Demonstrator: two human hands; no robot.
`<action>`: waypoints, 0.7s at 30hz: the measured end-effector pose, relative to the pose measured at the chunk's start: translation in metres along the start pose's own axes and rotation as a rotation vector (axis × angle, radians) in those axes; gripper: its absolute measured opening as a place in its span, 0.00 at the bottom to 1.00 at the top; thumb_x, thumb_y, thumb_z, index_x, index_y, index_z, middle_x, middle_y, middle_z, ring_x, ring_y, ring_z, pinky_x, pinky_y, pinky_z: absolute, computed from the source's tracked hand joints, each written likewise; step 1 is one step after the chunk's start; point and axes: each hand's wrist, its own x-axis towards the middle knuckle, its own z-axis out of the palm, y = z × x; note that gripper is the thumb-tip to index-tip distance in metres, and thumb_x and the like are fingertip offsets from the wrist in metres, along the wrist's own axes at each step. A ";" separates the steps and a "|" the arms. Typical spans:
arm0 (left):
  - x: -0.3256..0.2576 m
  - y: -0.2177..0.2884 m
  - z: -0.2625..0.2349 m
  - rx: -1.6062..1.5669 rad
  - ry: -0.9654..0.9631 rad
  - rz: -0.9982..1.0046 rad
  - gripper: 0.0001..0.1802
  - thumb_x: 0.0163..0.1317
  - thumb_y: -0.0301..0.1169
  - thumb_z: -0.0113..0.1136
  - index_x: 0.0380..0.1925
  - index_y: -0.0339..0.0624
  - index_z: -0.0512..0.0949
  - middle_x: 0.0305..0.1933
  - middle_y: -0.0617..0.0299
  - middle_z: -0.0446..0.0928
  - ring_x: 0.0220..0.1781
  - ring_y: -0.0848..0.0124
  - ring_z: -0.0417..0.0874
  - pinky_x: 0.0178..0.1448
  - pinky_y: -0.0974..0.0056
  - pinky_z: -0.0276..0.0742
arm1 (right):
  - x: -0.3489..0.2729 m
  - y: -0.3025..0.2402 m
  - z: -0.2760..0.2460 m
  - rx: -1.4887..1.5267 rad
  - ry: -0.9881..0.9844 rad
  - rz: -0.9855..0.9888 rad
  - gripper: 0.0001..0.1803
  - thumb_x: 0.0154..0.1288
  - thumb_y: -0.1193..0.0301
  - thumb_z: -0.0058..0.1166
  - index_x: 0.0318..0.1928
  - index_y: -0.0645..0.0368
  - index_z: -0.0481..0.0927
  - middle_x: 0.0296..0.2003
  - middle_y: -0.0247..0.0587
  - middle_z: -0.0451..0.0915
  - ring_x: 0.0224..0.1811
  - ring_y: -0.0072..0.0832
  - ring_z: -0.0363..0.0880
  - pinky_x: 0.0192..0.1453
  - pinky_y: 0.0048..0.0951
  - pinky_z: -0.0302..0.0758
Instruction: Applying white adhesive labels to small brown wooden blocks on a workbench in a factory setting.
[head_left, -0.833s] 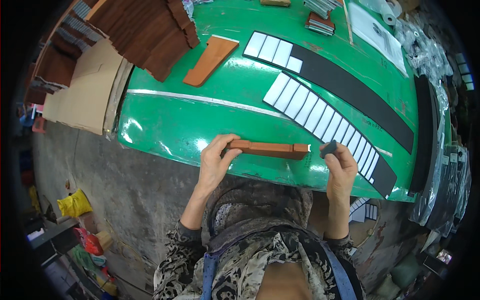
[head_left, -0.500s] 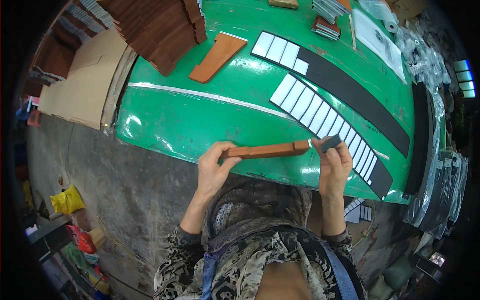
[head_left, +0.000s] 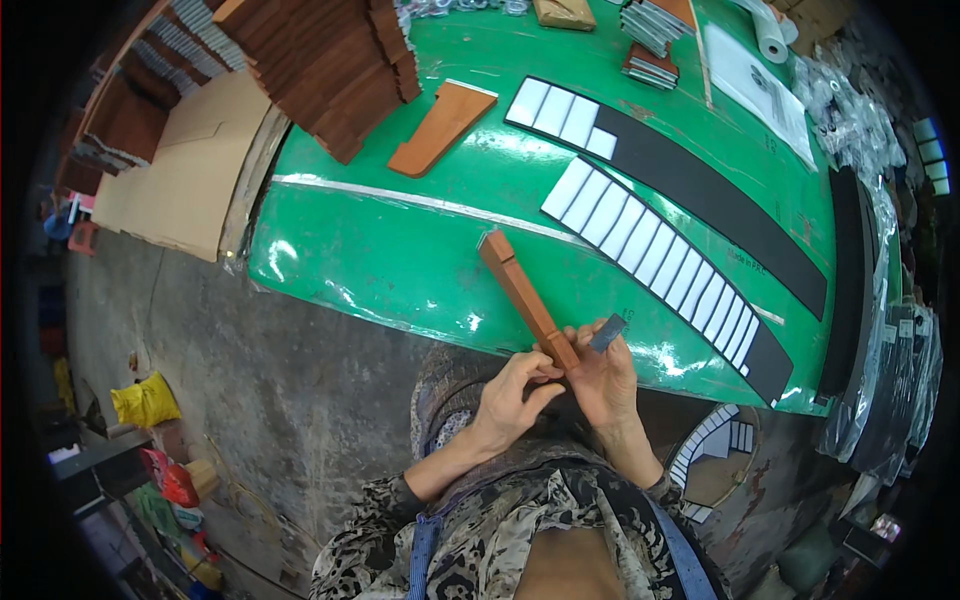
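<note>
A reddish-brown wooden piece (head_left: 520, 295), seen along its narrow notched edge, tilts over the near side of the green table, its far end leaning left. My left hand (head_left: 512, 405) has its fingers curled against the lower end of this piece. That same end rests against the palm of my right hand (head_left: 608, 395), whose fingertips partly pass behind the wood. Between thumb and fingers my right hand also pinches a small dark grey rectangular pad (head_left: 606, 332). A similar brown piece (head_left: 442, 130) lies flat further off on the table.
The green tabletop (head_left: 380, 260) carries two curved black strips, a nearer one (head_left: 770, 370) and a farther one (head_left: 720, 210), both with white patches. Brown pieces stand in a tall stack (head_left: 330, 75) at the back left, beside cardboard (head_left: 190, 165). Plastic-wrapped dark panels (head_left: 890, 380) stand right.
The wooden piece has swung from nearly level to steeply tilted and come nearer to me. My hands have drawn together at its lower end; the grey pad has moved left and down.
</note>
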 end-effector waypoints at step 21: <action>0.097 -0.008 -0.048 0.441 -0.036 0.167 0.22 0.44 0.18 0.65 0.43 0.38 0.75 0.41 0.55 0.77 0.42 0.58 0.76 0.44 0.63 0.71 | 0.011 -0.064 -0.023 -0.586 0.142 -0.244 0.12 0.59 0.70 0.54 0.41 0.62 0.75 0.37 0.38 0.77 0.44 0.27 0.74 0.59 0.33 0.64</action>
